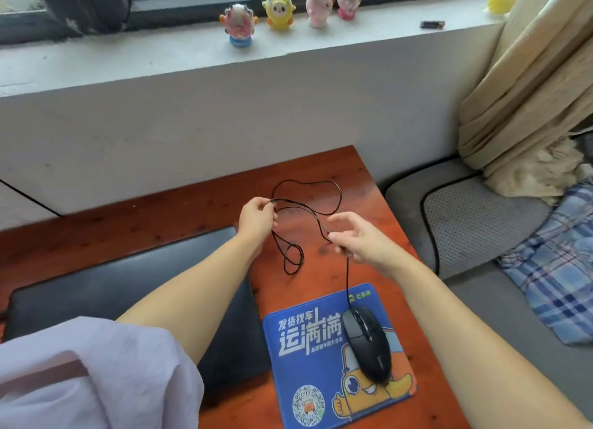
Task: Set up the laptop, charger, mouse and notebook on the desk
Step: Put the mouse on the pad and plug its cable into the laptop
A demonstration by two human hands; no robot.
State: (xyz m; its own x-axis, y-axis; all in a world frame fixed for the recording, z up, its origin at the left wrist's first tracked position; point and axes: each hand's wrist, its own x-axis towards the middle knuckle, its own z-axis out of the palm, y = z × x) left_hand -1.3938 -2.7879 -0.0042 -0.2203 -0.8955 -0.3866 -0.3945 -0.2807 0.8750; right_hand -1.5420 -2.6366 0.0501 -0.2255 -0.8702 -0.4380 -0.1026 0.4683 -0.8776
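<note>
L hand [256,218] fingers pinch mouse cable [306,208] loops, R hand [359,239] fingers half-open w/ cable running under, grip unclear; prob. untangling so mouse [367,342] stays on pad [308,358], worktop [321,168].

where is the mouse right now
In the head view the mouse sits on the right half of the blue pad, low and right of centre, beside the closed laptop; its cable runs up to the right hand.

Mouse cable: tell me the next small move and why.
Probably draw the cable straight between both hands. The left hand pinches its loops, the right hand holds it above the mouse, and loose coils lie on the desk.
</note>
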